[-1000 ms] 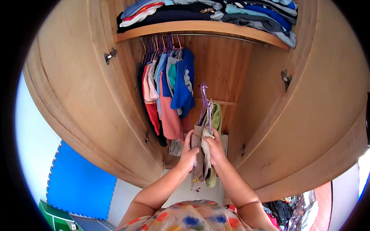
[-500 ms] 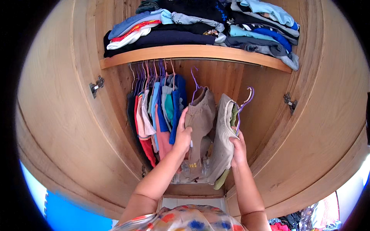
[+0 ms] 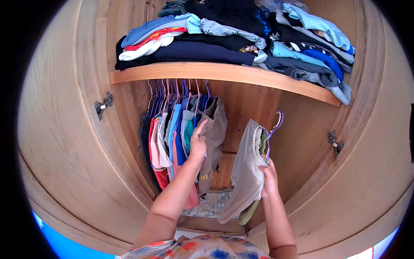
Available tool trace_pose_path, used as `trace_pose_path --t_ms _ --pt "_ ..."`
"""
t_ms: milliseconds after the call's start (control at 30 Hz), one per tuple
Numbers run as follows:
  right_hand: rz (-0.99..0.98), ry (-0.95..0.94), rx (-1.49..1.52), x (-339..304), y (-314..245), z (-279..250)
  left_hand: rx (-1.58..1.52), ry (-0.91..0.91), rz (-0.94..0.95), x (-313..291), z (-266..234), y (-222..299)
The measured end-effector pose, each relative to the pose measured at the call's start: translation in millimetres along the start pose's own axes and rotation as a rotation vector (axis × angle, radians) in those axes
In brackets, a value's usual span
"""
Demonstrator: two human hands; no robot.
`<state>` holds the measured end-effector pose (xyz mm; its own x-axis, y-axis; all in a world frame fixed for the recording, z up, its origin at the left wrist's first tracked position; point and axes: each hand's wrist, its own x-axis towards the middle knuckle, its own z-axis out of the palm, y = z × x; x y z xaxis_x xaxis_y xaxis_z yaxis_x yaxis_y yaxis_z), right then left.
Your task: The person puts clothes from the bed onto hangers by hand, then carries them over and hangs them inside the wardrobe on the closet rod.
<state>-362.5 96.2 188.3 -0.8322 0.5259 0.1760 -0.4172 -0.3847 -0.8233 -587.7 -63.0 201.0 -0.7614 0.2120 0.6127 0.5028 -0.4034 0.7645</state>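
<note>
My left hand (image 3: 199,144) is closed on the edge of a pair of brown trousers (image 3: 217,123), thumb up along the waistband and the other fingers mostly hidden. These trousers hang from a purple hanger at the right end of a row of hanging clothes (image 3: 174,129). My right hand (image 3: 269,179) grips a pair of light grey trousers (image 3: 245,172) by the waistband. A green garment (image 3: 248,212) shows behind the grey cloth. Their purple hanger (image 3: 276,127) sticks up above my right hand, its hook off the rail.
Above the row runs a wooden shelf (image 3: 224,72) stacked with folded clothes (image 3: 202,52). Open wardrobe doors (image 3: 60,129) flank me, with metal hinges (image 3: 103,105) on the inner sides. A patterned cloth (image 3: 211,205) lies at the wardrobe's bottom.
The brown trousers have shifted left against the other hanging clothes, with my left hand on them. My right hand still holds the grey trousers, slightly lower in view. The view has tilted.
</note>
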Motion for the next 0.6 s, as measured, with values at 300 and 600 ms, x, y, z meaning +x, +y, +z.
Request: trace_pose_path --t_ms 300,600 --pt "0.057 -0.078 0.000 34 11 2 0.271 0.126 0.004 0 -36 3" --pt "0.122 -0.119 0.084 47 16 23 0.817 -0.031 0.276 -74 14 82"
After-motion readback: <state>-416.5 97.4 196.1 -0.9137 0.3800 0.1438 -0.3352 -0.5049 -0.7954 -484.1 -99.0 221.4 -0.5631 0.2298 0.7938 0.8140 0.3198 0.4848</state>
